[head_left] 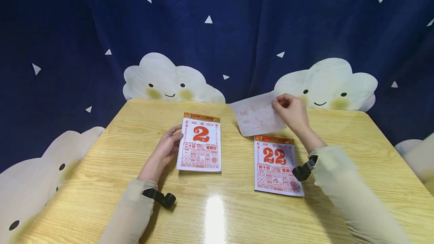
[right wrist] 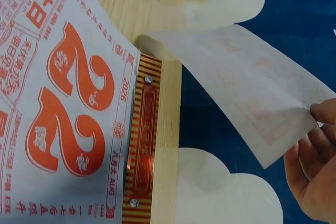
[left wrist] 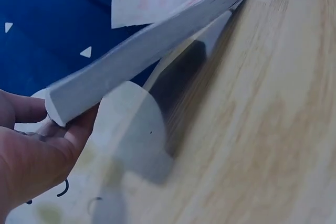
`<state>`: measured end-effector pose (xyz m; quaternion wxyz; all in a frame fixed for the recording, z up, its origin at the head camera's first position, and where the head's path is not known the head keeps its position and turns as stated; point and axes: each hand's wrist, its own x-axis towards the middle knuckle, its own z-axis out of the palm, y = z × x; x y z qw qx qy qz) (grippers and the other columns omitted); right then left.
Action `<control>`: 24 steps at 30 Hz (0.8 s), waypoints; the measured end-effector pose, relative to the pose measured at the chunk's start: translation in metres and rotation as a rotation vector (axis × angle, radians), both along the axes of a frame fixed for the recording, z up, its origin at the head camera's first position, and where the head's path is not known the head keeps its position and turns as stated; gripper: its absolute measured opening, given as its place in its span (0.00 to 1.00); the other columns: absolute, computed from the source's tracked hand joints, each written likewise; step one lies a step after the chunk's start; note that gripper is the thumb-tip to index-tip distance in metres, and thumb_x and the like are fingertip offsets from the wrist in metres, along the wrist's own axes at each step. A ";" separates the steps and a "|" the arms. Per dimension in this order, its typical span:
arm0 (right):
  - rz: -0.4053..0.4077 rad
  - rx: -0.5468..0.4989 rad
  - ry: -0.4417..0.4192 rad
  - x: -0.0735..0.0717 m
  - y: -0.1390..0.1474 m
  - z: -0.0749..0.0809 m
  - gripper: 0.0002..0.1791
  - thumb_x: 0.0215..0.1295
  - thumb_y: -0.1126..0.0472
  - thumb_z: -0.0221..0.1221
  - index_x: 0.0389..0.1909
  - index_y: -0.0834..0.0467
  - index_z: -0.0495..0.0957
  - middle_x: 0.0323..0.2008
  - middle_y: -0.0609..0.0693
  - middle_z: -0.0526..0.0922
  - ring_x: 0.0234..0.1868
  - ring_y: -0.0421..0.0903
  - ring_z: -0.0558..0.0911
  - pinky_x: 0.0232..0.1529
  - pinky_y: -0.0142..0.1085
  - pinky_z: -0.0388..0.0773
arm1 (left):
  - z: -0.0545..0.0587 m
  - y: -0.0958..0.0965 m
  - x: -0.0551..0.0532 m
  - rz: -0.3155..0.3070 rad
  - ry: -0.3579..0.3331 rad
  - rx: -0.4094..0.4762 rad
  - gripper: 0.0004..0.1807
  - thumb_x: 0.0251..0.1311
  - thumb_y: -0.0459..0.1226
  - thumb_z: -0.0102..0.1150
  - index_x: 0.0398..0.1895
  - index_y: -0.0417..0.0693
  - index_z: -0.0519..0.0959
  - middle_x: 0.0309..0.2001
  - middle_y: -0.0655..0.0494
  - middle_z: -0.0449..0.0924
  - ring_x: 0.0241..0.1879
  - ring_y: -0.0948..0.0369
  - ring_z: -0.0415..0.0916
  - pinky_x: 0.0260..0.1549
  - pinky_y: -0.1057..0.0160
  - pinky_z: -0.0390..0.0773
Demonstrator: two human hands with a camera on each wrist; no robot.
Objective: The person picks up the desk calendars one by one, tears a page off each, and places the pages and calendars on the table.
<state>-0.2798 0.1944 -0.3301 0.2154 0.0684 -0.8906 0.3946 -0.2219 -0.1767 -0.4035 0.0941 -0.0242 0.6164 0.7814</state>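
Observation:
A thick tear-off calendar pad (head_left: 200,146) showing a red 2 is gripped at its left edge by my left hand (head_left: 167,146). The left wrist view shows the pad's page block (left wrist: 136,56) side-on and tilted, with the thumb on one face and fingers beneath. A loose thin calendar page (head_left: 258,115), its faint red print showing through, is pinched at one corner by my right hand (head_left: 292,113). The page hangs beyond a second calendar pad (head_left: 278,166) that shows a red 22. That pad's striped red and gold header (right wrist: 143,140) carries metal rivets.
Both pads are over a light wooden table (head_left: 135,214). Behind its far edge hangs a dark blue curtain (head_left: 244,29) with white triangles and smiling clouds. A small black camera (head_left: 167,200) is strapped to the left wrist, another (head_left: 301,172) to the right.

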 end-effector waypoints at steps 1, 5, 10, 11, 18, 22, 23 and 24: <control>0.000 0.007 0.015 0.000 -0.002 0.000 0.12 0.57 0.58 0.59 0.35 0.63 0.79 0.28 0.56 0.81 0.26 0.41 0.73 0.24 0.24 0.67 | 0.000 0.000 0.000 -0.002 -0.002 0.000 0.26 0.65 0.29 0.38 0.67 0.37 0.51 0.29 0.60 0.79 0.23 0.68 0.73 0.23 0.74 0.73; -0.004 0.024 0.083 0.000 -0.010 -0.001 0.11 0.57 0.58 0.59 0.33 0.62 0.80 0.29 0.56 0.82 0.25 0.41 0.75 0.24 0.22 0.67 | 0.000 0.000 -0.002 0.010 -0.007 -0.004 0.26 0.65 0.30 0.38 0.66 0.37 0.52 0.29 0.59 0.78 0.24 0.67 0.74 0.24 0.74 0.75; -0.012 0.011 0.197 0.003 -0.024 -0.001 0.08 0.56 0.59 0.59 0.31 0.61 0.81 0.28 0.54 0.83 0.25 0.44 0.79 0.23 0.20 0.67 | 0.001 0.000 -0.004 0.028 0.005 -0.012 0.26 0.65 0.30 0.38 0.66 0.37 0.52 0.28 0.60 0.78 0.23 0.68 0.74 0.24 0.73 0.74; -0.013 0.009 0.233 0.003 -0.026 0.000 0.08 0.56 0.59 0.59 0.30 0.61 0.81 0.28 0.53 0.83 0.24 0.44 0.79 0.24 0.20 0.68 | 0.001 0.000 -0.005 0.032 0.006 -0.014 0.26 0.65 0.30 0.39 0.66 0.37 0.52 0.28 0.60 0.79 0.23 0.68 0.74 0.24 0.73 0.73; 0.045 0.088 0.401 0.007 -0.042 -0.004 0.06 0.55 0.63 0.59 0.27 0.62 0.80 0.25 0.54 0.82 0.24 0.46 0.78 0.27 0.38 0.74 | 0.000 -0.002 -0.005 0.037 -0.012 -0.012 0.26 0.66 0.31 0.38 0.67 0.39 0.53 0.28 0.61 0.79 0.24 0.67 0.74 0.24 0.73 0.74; 0.100 0.182 0.358 0.013 -0.048 -0.011 0.05 0.55 0.63 0.59 0.28 0.61 0.81 0.25 0.53 0.81 0.23 0.46 0.76 0.25 0.40 0.72 | -0.002 -0.003 -0.006 0.053 -0.029 -0.007 0.25 0.66 0.32 0.38 0.67 0.40 0.54 0.29 0.60 0.78 0.25 0.67 0.74 0.24 0.73 0.74; 0.113 0.208 0.343 0.015 -0.050 -0.013 0.05 0.55 0.62 0.59 0.28 0.61 0.81 0.26 0.53 0.82 0.23 0.46 0.77 0.25 0.40 0.73 | -0.003 -0.003 -0.006 0.057 -0.029 -0.015 0.25 0.66 0.32 0.38 0.67 0.40 0.54 0.31 0.60 0.78 0.25 0.67 0.74 0.25 0.73 0.74; 0.123 0.235 0.326 0.017 -0.051 -0.015 0.05 0.55 0.62 0.59 0.28 0.60 0.81 0.27 0.52 0.82 0.24 0.46 0.78 0.25 0.40 0.74 | -0.003 -0.003 -0.006 0.058 -0.028 -0.032 0.25 0.66 0.32 0.39 0.67 0.40 0.54 0.33 0.59 0.76 0.26 0.67 0.74 0.26 0.73 0.74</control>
